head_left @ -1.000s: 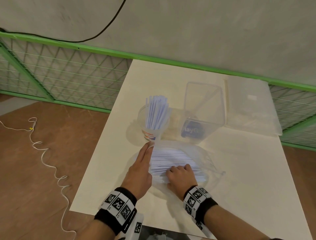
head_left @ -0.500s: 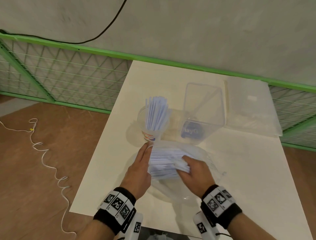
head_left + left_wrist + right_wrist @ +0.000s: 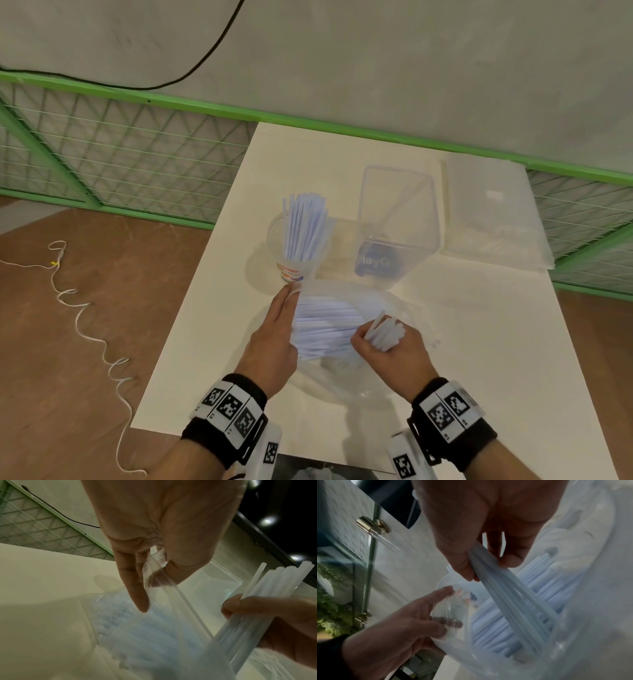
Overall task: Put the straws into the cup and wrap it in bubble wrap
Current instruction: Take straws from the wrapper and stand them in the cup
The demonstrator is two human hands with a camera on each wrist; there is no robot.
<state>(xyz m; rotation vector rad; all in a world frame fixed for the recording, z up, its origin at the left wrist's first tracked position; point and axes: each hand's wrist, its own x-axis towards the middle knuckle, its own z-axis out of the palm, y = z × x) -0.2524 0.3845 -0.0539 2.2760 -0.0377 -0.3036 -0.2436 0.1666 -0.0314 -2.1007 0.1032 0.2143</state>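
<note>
Right hand (image 3: 387,342) gripped straw bundle (image 3: 383,329) out of bag (image 3: 342,383); left hand (image 3: 274,342) pinched bag edge. Cup (image 3: 294,246) ahead of left hand, part-filled. More straws in bag; bubble wrap untouched.

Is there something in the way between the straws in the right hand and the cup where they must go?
Nothing visible blocks the way. The right hand grips a bunch of straws above the clear bag. The cup stands just beyond the bag, its mouth open but partly filled with straws. The left hand pinches the bag's edge, off to the side.
</note>
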